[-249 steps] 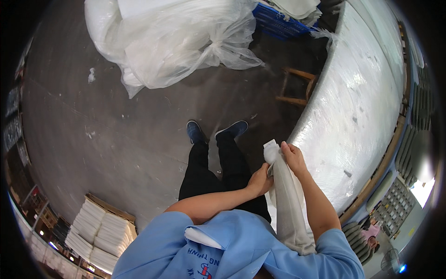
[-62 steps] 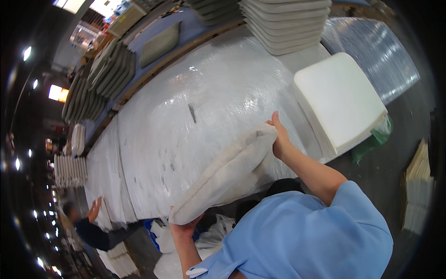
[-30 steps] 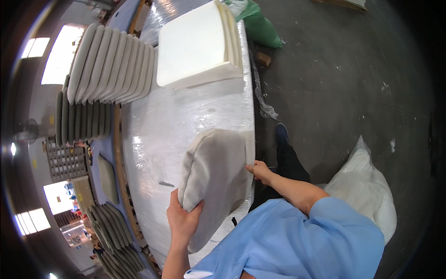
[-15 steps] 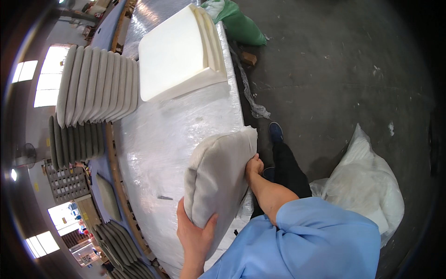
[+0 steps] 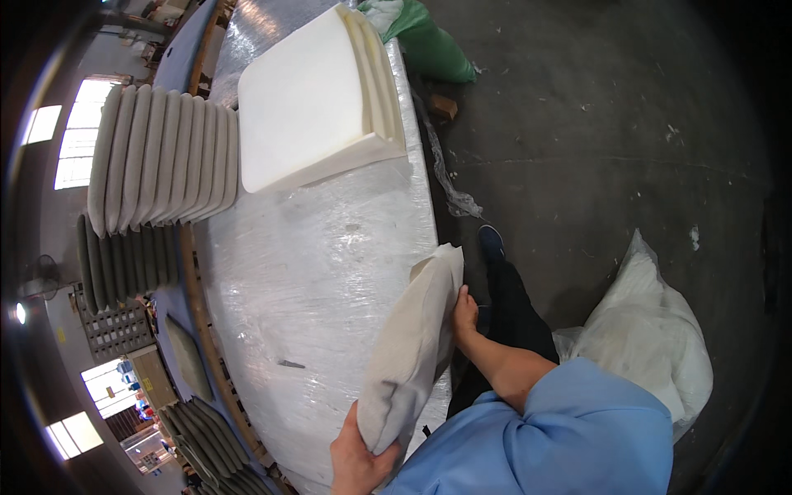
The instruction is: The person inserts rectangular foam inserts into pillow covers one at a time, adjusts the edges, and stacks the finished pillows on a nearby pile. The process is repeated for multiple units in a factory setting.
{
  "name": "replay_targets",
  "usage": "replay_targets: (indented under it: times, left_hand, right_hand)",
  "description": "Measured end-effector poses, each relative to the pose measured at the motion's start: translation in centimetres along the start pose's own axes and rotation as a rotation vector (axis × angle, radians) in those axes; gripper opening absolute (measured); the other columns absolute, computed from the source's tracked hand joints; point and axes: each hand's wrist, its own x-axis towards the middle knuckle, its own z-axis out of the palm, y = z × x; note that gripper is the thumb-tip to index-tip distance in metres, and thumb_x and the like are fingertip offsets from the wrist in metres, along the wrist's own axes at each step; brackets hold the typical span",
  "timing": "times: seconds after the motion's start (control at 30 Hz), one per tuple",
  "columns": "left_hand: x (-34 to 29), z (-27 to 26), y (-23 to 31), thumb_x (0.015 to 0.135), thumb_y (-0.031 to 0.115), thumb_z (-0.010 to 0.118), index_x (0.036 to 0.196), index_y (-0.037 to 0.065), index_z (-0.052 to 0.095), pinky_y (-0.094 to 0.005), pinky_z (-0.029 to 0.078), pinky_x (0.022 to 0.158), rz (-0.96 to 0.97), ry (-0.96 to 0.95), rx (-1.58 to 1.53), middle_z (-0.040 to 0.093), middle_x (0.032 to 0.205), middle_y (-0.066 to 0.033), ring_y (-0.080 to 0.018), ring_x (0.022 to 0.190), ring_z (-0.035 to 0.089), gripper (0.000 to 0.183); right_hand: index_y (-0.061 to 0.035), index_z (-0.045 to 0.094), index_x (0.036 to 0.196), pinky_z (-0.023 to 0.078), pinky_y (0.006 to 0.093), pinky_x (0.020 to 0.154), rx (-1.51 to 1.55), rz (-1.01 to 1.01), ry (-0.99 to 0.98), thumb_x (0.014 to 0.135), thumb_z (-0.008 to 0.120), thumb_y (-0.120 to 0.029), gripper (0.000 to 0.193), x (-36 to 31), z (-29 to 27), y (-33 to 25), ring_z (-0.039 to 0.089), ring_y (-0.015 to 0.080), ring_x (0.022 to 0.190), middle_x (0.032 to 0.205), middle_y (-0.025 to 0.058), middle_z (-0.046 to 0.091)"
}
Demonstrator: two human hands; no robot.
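A light grey fabric cushion (image 5: 404, 355) is tilted on edge between my two hands at the table's near right side. My left hand (image 5: 360, 462) is closed round its lower corner, the thumb on the near face. My right hand (image 5: 464, 313) grips the far right side close to the loose white cloth edge at its top; some of those fingers are hidden behind the fabric. Beneath it runs the plastic-wrapped table (image 5: 305, 247). Beyond, a stack of white foam pads (image 5: 305, 107) lies on the same table.
Grey cushions (image 5: 165, 157) stand in a row left of the foam, with darker ones (image 5: 128, 260) below. A small dark strip (image 5: 290, 364) lies on the wrap. A green sack (image 5: 425, 45) sits at the table's far end. On the floor right is a white plastic bag (image 5: 643, 338).
The cushion has turned edge-on and narrowed in view, shifting right and toward me. My left hand moved down and right with its corner; my right hand moved slightly down and right.
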Motion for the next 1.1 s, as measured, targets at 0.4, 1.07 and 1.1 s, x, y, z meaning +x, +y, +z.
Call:
replay_targets:
  times: [0.4,1.07,1.1]
  left_hand:
    - [1.5,-5.9,-2.0,0.074,0.008,0.078,0.149,0.005,0.045,-0.0504,0.055,0.096,0.499,-0.147,0.290,0.065,0.130,-0.0267,-0.0467,0.116,0.066,0.082]
    - [29.9,18.2,-0.4,0.096,0.021,0.068,0.132,0.006,0.066,-0.0411,0.051,0.103,0.633,-0.513,0.108,0.070,0.127,-0.0200,-0.0339,0.121,0.066,0.039]
    - [30.1,19.2,0.2,0.096,0.023,0.068,0.125,0.005,0.071,-0.0422,0.053,0.099,0.596,-0.519,0.085,0.073,0.119,-0.0200,-0.0340,0.114,0.069,0.034]
  right_hand:
    - [-0.0019,0.059,0.140,0.046,0.0447,0.107,0.316,0.246,-0.143,0.105,0.042,-0.064,0.073,-2.1,-5.2,-3.9,0.058,0.0326,0.130,0.142,0.0186,0.060]
    - [0.0043,0.072,0.116,0.052,0.0398,0.093,0.285,0.144,-0.047,0.104,0.051,-0.060,0.069,-3.2,-7.6,-2.2,0.070,0.0288,0.105,0.110,0.0192,0.075]
    - [0.0046,0.072,0.116,0.052,0.0403,0.093,0.290,0.130,-0.044,0.104,0.051,-0.060,0.069,-2.8,-7.6,-2.0,0.070,0.0297,0.105,0.110,0.0200,0.075]
